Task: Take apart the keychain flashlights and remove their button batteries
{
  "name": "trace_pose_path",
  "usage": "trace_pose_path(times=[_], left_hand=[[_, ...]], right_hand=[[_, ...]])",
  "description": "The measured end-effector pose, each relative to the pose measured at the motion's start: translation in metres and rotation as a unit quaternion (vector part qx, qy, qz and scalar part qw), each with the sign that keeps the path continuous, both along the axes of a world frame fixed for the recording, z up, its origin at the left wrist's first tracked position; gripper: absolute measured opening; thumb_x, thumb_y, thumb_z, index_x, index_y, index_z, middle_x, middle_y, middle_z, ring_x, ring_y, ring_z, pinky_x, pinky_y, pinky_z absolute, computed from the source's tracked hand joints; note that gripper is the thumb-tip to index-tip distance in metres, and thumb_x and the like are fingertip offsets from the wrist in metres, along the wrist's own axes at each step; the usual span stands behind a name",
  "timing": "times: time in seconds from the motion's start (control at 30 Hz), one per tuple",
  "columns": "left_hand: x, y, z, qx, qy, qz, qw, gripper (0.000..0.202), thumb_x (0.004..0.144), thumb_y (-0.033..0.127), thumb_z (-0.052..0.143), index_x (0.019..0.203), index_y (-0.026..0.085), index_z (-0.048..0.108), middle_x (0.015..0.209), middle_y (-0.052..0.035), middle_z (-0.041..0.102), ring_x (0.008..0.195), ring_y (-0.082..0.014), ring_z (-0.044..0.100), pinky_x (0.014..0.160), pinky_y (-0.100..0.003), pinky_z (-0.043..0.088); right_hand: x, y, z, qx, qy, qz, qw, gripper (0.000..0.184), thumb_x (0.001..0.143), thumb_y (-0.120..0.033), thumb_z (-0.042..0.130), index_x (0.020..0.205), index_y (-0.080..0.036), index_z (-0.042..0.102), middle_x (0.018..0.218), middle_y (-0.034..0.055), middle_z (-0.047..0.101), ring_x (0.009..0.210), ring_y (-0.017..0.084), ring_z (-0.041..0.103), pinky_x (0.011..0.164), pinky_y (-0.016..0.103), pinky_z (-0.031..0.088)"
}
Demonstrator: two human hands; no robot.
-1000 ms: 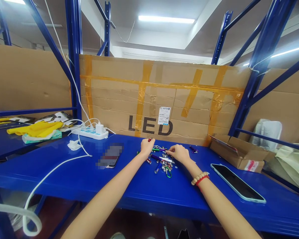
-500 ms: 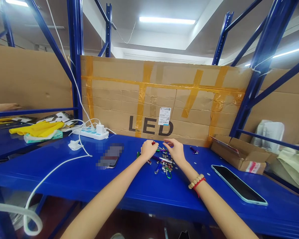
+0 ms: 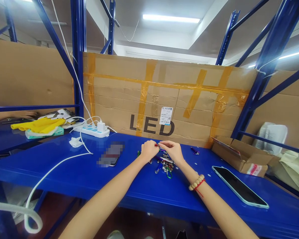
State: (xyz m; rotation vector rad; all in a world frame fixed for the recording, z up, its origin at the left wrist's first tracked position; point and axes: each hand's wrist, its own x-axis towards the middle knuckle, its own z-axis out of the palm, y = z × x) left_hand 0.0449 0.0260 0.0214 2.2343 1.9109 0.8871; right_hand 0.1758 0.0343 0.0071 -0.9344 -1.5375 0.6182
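My left hand [image 3: 149, 151] is closed, pinching a small shiny red piece [image 3: 156, 145] that shows at its fingertips. My right hand [image 3: 173, 152] meets it from the other side, thumb and fingers pressed together at the end of the red piece; what they hold is too small to make out. Just below both hands lies a pile of small metal parts [image 3: 167, 162], with blue, purple and silver pieces. A green carabiner clip [image 3: 169, 174] sticks out at the pile's near edge. Off to the right lies a small purple metal piece [image 3: 195, 151].
Two phones lie on the blue table [image 3: 164, 196]: a dark phone [image 3: 112, 154] left, a pale-cased phone [image 3: 240, 187] right. A power strip [image 3: 94, 130] with white cables, yellow gloves [image 3: 38, 125] and an open cardboard box [image 3: 241, 156] stand around. At far left, another person's hand [image 3: 23, 114].
My right hand has moved left and its fingertips have closed in on the red piece at my left hand. The view has shifted slightly. The other person's hand at far left has moved right.
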Motion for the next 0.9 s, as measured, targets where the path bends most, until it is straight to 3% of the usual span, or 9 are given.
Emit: trace_pose_path(times=[0.27,0.43,0.53,0.67,0.8,0.9], left_hand=[[-0.002,0.003,-0.003,-0.003,0.041,-0.044,0.998,0.031,0.078,0.03,0.041,0.078,0.019,0.07,0.091,-0.0127,0.07,0.089,-0.0273,0.065,0.07,-0.033,0.047],[-0.003,0.002,-0.002,-0.027,0.038,-0.067,0.997,0.032,0.078,0.033,0.041,0.08,0.018,0.07,0.092,-0.0133,0.07,0.089,-0.0273,0.065,0.068,-0.032,0.048],[-0.002,-0.001,-0.001,-0.037,0.065,-0.095,0.993,0.03,0.076,0.031,0.044,0.079,0.017,0.069,0.09,-0.0135,0.07,0.089,-0.0277,0.065,0.07,-0.032,0.048],[0.0,-0.005,0.0,-0.042,0.09,-0.108,0.989,0.027,0.075,0.028,0.045,0.079,0.016,0.069,0.088,-0.0143,0.07,0.088,-0.0287,0.065,0.073,-0.033,0.048],[0.0,-0.006,0.0,-0.029,0.107,-0.112,0.987,0.03,0.078,0.031,0.044,0.082,0.015,0.069,0.091,-0.0174,0.069,0.091,-0.0311,0.064,0.075,-0.037,0.048],[0.0,-0.009,0.002,-0.026,0.124,-0.108,0.986,0.026,0.078,0.026,0.046,0.083,0.014,0.069,0.094,-0.0183,0.068,0.093,-0.0317,0.063,0.078,-0.038,0.047]], right_hand=[[0.001,0.002,-0.002,0.0,-0.039,0.019,0.999,0.031,0.058,-0.044,0.071,0.071,-0.015,0.071,0.075,0.008,0.071,0.071,0.021,0.065,0.07,0.034,0.051],[0.005,0.002,-0.001,-0.039,-0.072,0.05,0.995,0.037,0.06,-0.048,0.069,0.076,-0.015,0.066,0.074,0.0073,0.069,0.059,0.015,0.06,0.051,0.025,0.048],[0.012,0.005,-0.004,-0.05,-0.122,0.07,0.989,0.038,0.061,-0.05,0.067,0.076,-0.016,0.06,0.063,0.0014,0.062,0.045,0.01,0.051,0.041,0.022,0.042],[0.021,0.003,-0.002,0.001,-0.24,0.107,0.965,0.036,0.075,-0.051,0.052,0.072,-0.017,0.058,0.056,-0.0019,0.054,0.043,0.008,0.044,0.042,0.021,0.038],[0.018,-0.007,0.007,0.103,-0.339,0.07,0.933,0.039,0.082,-0.047,0.043,0.062,-0.017,0.058,0.062,0.0013,0.054,0.055,0.011,0.044,0.053,0.023,0.037],[0.015,-0.012,0.011,0.1,-0.362,0.065,0.925,0.046,0.082,-0.05,0.038,0.054,-0.017,0.051,0.054,-0.0004,0.047,0.053,0.011,0.038,0.052,0.023,0.032]])
